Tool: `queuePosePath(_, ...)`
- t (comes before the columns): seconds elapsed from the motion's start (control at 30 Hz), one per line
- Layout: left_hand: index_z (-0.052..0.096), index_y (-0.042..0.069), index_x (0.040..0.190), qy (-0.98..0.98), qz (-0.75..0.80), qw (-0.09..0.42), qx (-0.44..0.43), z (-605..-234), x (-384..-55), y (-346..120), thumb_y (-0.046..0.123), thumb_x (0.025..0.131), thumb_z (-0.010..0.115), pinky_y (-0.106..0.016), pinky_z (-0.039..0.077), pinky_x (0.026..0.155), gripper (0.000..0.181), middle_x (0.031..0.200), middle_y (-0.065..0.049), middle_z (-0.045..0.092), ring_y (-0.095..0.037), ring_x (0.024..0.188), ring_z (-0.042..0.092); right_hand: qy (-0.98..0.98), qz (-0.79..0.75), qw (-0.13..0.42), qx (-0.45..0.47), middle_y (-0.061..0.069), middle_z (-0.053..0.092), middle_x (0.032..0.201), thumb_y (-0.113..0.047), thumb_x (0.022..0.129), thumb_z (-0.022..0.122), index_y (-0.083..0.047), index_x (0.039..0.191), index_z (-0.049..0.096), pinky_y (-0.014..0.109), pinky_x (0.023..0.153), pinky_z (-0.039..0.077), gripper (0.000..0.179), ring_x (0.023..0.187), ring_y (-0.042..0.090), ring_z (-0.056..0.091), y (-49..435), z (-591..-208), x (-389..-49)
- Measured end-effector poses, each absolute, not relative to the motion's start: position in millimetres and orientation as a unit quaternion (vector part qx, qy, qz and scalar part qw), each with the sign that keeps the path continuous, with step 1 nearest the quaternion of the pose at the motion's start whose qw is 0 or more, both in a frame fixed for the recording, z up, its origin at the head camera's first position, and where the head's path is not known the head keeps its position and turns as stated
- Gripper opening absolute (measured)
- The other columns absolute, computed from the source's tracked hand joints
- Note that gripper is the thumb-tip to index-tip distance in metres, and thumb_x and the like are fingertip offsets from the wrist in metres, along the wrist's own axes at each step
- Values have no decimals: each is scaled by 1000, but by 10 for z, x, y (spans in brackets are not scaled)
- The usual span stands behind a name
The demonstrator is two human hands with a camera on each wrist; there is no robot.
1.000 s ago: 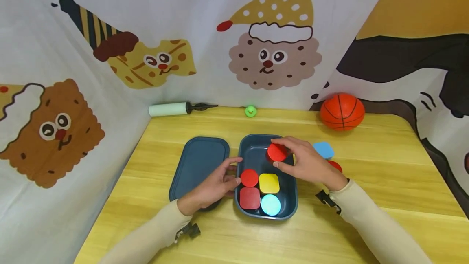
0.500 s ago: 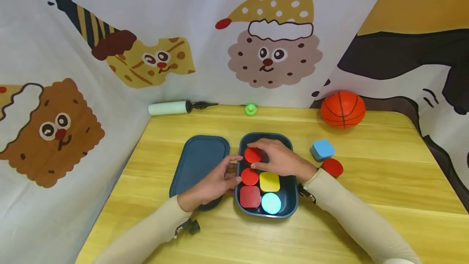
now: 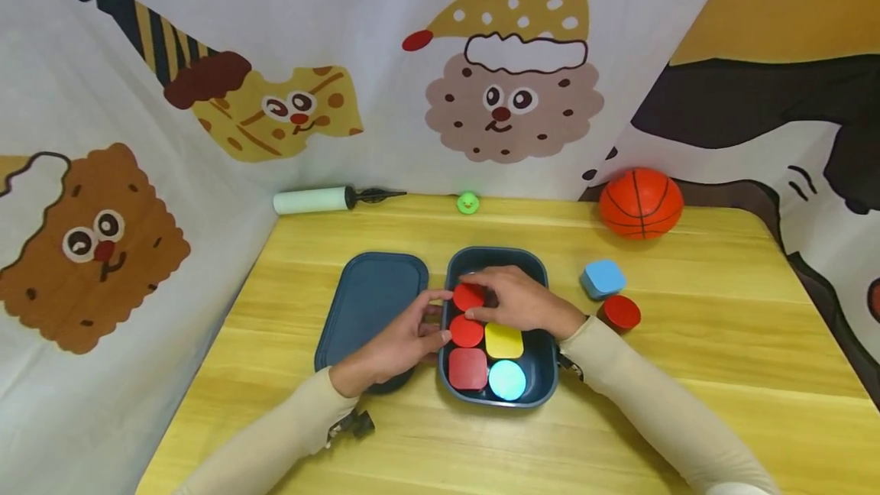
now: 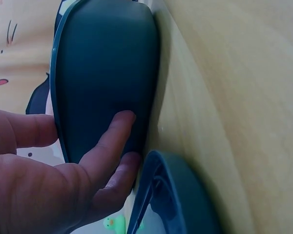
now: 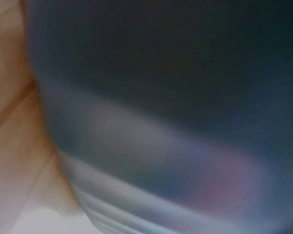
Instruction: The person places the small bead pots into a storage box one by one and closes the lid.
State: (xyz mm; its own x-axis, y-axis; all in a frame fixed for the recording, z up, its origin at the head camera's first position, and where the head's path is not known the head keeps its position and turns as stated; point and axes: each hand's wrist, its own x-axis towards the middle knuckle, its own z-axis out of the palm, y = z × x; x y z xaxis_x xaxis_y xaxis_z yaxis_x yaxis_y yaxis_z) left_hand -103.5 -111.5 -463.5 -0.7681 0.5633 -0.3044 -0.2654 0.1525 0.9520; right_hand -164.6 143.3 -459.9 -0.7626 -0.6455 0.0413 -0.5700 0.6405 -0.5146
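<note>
A dark blue rectangular box (image 3: 543, 266) stands at mid-table. My right hand (image 3: 520, 301) reaches into it and pinches a red round block (image 3: 470, 297) between thumb and fingers at the far left side. Close in front of that is a second red round block (image 3: 466, 331), then a dark red square block (image 3: 467, 369). A yellow square block (image 3: 504, 341) and a light blue round block (image 3: 507, 380) fill the right side. My left hand (image 3: 406, 338) rests extended fingers on the box's outer wall (image 4: 105, 63). The right wrist view is mostly dark and blurred.
The dark blue lid (image 3: 371, 296) lies left of the box, partly under my left hand. On the right are a blue square block (image 3: 604, 278) and a red round block (image 3: 621, 313). Along the back sit a hand pump (image 3: 312, 200), a green duck toy (image 3: 468, 203) and a small basketball (image 3: 642, 203).
My right hand has carried the red round block leftward and lowered it in line with the other red blocks. My left hand has stayed on the box's side.
</note>
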Motion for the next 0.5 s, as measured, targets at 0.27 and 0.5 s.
queuePosePath(0.27, 27, 20, 164, 682, 646, 323, 115, -4667, -1008, -1130, 8, 108, 59, -44, 63, 90, 65, 157, -22, 40, -28, 124, 65, 902, -276, 76, -324, 3, 75, 130, -36, 95, 81, -9, 146, 64, 27, 83, 61, 60, 91, 4, 70, 1450, -4608, -1628)
queuePosePath(0.5, 27, 20, 164, 678, 651, 319, 124, -4665, -1034, -1137, 8, 109, 57, -43, 64, 87, 65, 157, -24, 40, -27, 120, 67, 900, -292, 50, -321, 6, 73, 135, -37, 95, 81, -9, 144, 65, 37, 90, 63, 58, 101, 16, 76, 1494, -4511, -1628)
